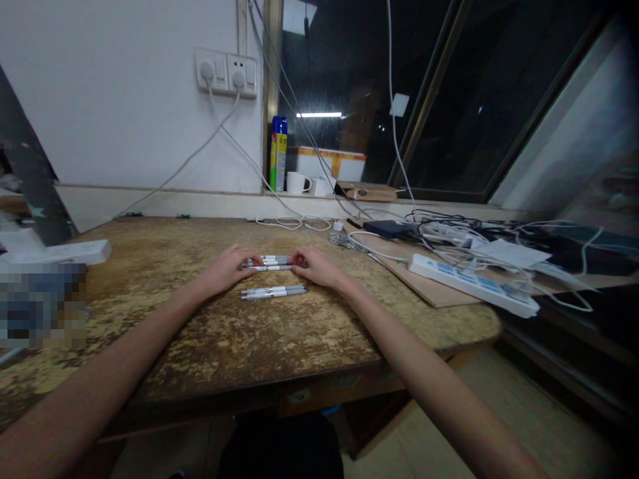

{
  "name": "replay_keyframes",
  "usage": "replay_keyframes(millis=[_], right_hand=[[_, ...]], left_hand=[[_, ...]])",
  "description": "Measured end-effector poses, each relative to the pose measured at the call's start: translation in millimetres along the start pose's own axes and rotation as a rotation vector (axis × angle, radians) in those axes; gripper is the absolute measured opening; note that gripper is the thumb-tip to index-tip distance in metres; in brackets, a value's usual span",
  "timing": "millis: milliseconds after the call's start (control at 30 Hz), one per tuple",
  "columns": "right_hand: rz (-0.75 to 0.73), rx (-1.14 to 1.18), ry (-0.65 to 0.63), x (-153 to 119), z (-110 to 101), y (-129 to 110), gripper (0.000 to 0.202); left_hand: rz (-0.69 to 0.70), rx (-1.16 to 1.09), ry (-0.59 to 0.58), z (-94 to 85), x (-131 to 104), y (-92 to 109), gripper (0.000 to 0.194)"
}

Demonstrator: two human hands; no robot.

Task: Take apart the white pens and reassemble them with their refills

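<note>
Several white and grey pens (273, 262) lie side by side on the worn wooden table. At their left ends my left hand (230, 267) is closed, thumb and fingers against the pens. Around the right ends, my right hand (318, 267) curls its thumb and fingers in the same way. The fingers cover the pens' tips, so I cannot make out exactly how many pens each hand grips. A little nearer to me rests a separate pair of similar pens (275, 292), close together and untouched by either hand.
On the right, a white power strip (469, 285) sits on a brown board (424, 286) beside tangled cables and a dark box (389, 229). Another power strip (74, 254) is at left. A white mug (298, 183) and spray can (278, 154) stand on the windowsill.
</note>
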State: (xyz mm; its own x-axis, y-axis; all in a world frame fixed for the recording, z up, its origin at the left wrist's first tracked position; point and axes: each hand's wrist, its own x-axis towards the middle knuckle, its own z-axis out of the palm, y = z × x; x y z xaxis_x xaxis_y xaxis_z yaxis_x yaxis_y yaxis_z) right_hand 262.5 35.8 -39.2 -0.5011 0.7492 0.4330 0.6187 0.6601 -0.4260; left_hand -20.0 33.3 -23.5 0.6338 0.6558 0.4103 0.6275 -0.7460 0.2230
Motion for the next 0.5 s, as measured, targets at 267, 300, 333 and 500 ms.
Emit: replay_keyframes(millis=[267,300,333,500], right_hand=[[-0.029,-0.012,0.017,0,-1,-4,0.008],[-0.023,0.009,0.028,1,-3,-6,0.009],[-0.016,0.035,0.040,1,-4,-8,0.010],[0.033,0.124,0.058,2,-8,-19,0.011]], left_hand=[[-0.044,-0.036,0.071,-2.0,1,8,0.029],[-0.034,-0.047,0.077,-2.1,1,10,0.029],[-0.022,-0.055,0.080,-2.3,1,12,0.029],[0.003,-0.070,0.077,-2.8,3,22,0.027]])
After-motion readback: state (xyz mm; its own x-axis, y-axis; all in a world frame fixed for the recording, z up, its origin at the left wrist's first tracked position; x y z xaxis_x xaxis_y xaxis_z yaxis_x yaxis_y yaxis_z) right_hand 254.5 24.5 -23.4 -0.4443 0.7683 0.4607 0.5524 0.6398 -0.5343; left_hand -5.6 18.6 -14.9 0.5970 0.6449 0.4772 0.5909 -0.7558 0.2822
